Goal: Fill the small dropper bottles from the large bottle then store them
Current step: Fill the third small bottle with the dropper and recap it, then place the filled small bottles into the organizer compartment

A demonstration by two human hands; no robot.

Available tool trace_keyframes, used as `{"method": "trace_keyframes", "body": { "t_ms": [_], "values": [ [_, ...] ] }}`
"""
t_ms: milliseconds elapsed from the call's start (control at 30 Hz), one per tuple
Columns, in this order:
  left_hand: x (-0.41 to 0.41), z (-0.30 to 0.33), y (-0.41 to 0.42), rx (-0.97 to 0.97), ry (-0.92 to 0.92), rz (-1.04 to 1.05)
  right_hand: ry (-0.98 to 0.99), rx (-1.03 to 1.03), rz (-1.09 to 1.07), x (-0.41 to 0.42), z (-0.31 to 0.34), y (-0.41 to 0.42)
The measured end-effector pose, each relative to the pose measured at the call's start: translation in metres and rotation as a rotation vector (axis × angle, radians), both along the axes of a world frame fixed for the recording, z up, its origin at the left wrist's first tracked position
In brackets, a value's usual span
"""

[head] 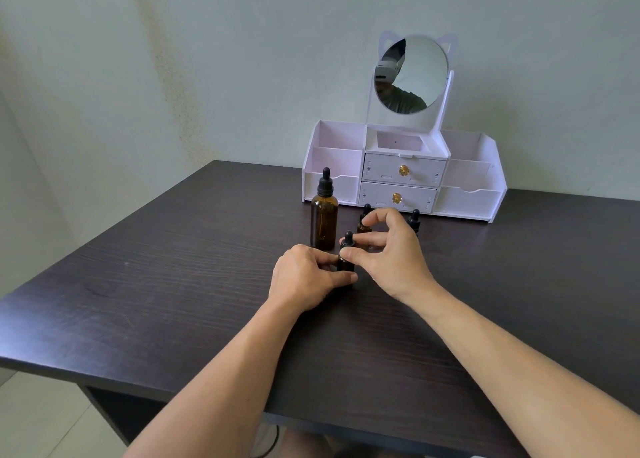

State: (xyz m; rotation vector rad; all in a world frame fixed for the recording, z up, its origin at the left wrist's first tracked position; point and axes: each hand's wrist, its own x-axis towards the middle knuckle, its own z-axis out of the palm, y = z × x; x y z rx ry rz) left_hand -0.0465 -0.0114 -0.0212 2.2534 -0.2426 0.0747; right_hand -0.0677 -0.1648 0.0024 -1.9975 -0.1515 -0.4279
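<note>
Dropper bottles all sit capped near the table's [138, 284] far edge: large bottle [324, 220] leftmost. My left hand [304, 277] grips the nearest small bottle [346, 262]; right hand [391, 249] pinches its cap. Nothing looks stored in the organizer [471, 201].

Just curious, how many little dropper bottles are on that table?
3. One small bottle held by both hands, one behind the right hand's fingers, one farther right near the organizer. Hands may hide more.
</note>
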Motion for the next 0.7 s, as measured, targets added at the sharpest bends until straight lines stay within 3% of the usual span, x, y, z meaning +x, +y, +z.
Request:
{"method": "trace_keyframes", "body": {
  "t_ms": [167, 333, 400, 533, 700],
  "values": [
    [-0.001, -0.002, 0.001, 0.037, -0.038, 0.0, 0.08, -0.036, 0.045, -0.005, 0.003, -0.021],
    [0.0, 0.002, -0.005, 0.133, -0.074, 0.006, 0.216, -0.564, -0.018, -0.014, -0.001, -0.064],
    [0.0, 0.006, -0.01, 0.163, -0.073, 0.005, 0.254, -0.686, 0.036, -0.023, -0.004, -0.075],
    [0.0, 0.01, -0.03, 0.152, -0.034, -0.015, 0.229, -0.817, 0.15, -0.038, -0.015, -0.086],
    [0.003, 0.011, -0.064, 0.176, -0.047, -0.001, 0.188, -0.781, 0.063, -0.044, -0.02, -0.098]
  ]
}}
